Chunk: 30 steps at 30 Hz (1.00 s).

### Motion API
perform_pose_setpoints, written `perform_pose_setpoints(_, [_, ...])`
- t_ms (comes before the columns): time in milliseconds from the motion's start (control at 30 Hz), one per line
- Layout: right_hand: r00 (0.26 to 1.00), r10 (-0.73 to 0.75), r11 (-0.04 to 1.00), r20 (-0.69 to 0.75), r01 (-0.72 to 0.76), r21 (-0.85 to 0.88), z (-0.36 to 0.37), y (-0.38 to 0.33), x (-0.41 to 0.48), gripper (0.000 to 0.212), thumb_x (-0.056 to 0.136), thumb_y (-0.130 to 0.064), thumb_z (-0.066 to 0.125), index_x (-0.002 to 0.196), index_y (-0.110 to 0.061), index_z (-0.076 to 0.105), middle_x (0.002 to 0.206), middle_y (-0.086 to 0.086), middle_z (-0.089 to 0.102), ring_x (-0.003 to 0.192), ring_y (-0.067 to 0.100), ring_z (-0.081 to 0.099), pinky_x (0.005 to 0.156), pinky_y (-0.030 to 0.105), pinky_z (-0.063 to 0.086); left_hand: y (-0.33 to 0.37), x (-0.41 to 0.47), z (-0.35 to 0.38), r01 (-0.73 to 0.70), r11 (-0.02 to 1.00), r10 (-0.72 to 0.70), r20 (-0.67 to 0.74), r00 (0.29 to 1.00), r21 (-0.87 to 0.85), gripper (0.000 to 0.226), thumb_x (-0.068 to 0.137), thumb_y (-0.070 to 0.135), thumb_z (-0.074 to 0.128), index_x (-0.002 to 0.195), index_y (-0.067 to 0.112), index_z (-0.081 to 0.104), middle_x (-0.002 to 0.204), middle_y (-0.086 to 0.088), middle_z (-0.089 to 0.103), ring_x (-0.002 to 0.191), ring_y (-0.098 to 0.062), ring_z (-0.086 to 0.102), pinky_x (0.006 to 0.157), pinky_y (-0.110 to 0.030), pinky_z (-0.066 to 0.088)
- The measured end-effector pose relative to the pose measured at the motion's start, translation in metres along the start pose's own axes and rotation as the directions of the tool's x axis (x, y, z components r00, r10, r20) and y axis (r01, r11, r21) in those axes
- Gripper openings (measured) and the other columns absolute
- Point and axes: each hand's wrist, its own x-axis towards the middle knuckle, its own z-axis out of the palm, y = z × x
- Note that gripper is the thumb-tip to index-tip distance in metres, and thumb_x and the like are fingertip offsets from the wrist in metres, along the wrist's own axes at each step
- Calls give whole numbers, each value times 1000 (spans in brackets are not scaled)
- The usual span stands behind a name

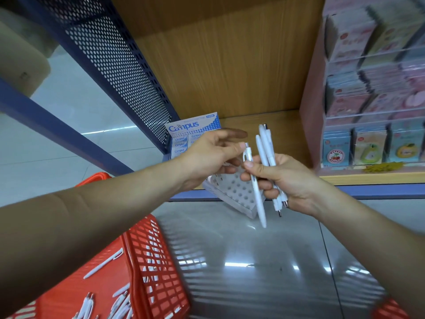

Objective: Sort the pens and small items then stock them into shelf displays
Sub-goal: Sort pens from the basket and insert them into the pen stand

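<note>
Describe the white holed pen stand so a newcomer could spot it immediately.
Start at the wooden shelf. At its front edge, by the blue rail, a white pen stand sits tilted, partly hidden behind the left hand and right hand. Its face carries rows of round holes, empty where visible, unlike the printed Campus box behind it or the loose white pens the right hand grips.

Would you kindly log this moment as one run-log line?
right hand grips white pens | left hand at top of front pen, grip unclear | pen holder on shelf edge
</note>
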Motion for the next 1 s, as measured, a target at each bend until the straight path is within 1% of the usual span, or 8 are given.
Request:
perform_pose_setpoints(100, [999, 25, 998, 34, -23, -55, 1, 1, -1, 27, 63, -22, 76, 83, -12, 61, 78, 15, 71, 40, 5, 35, 35, 14, 27, 4, 1, -4, -2, 999, 0, 61, 998, 33, 13, 90, 9, 61, 102, 9, 67, 72, -2, 59, 64, -10, 58, 69, -22, 55])
perform_pose_setpoints(233, [1000, 21, 998, 19, -20, -63, 0, 1, 0, 31, 66, -23, 77, 89, -9, 62, 82, 15, 72, 43, 5, 35, 35, 15, 27, 12, 1, -15, -3, 993, -5, 67, 998, 116, 9, 81, 2, 69, 90, 2, 69, 66, -3, 67, 64, -11, 64, 71, -24, 58])
perform_pose_setpoints(367, [967, -4, 998, -256, 19, 58, -13, -6, 7, 9, 88, -10, 66, 95, -7, 62, 78, 11, 65, 48, 9, 40, 34, 16, 28, 24, 5, -35, -70, 936, 106, -88, 990, 344, 7, 78, 4, 73, 84, 3, 70, 67, -8, 69, 62, -14, 67, 68, -26, 60])
perform_pose_setpoints(433, [944, 11, 987, -329, 44, 157, -20, -9, 9, 10, 91, 1, 53, 96, -2, 61, 74, 11, 57, 50, 12, 40, 36, 17, 30, 22, 9, -44, -86, 866, 189, -163, 968, 493, 6, 77, 10, 76, 81, 9, 71, 67, -6, 70, 62, -16, 68, 69, -30, 60])
perform_pose_setpoints(567, [960, 48, 965, -276, 27, 262, -16, -8, 6, 23, 92, 5, 44, 105, 0, 62, 75, 11, 56, 57, 15, 51, 47, 21, 47, 5, 12, -42, -98, 720, 296, -177, 939, 687, 9, 78, 21, 77, 83, 15, 73, 68, 5, 68, 65, -10, 66, 70, -26, 55])
perform_pose_setpoints(667, [977, 59, 971, -204, -9, 239, -12, -8, 4, 18, 98, -7, 48, 111, -11, 59, 76, 12, 59, 58, 20, 60, 54, 28, 55, -4, 16, -36, -130, 680, 359, -173, 917, 722, 10, 79, 22, 75, 86, 15, 74, 74, 6, 69, 68, -2, 62, 71, -18, 51])
perform_pose_setpoints(833, [976, 62, 987, -207, -30, 155, -15, -6, 5, 23, 97, -22, 57, 119, -16, 60, 68, 8, 59, 45, 13, 47, 40, 20, 38, -12, 23, -27, -161, 631, 396, -137, 908, 759, 14, 80, 23, 74, 90, 14, 75, 85, 1, 73, 81, -10, 66, 81, -30, 52])
perform_pose_setpoints(1000, [974, 78, 973, -211, -28, 231, -17, -7, 6, 25, 94, -10, 49, 116, -7, 62, 64, 8, 56, 45, 12, 41, 38, 20, 35, -20, 29, -23, -159, 597, 360, -86, 929, 786, 15, 82, 24, 73, 91, 12, 75, 84, -1, 74, 81, -13, 67, 80, -33, 51])
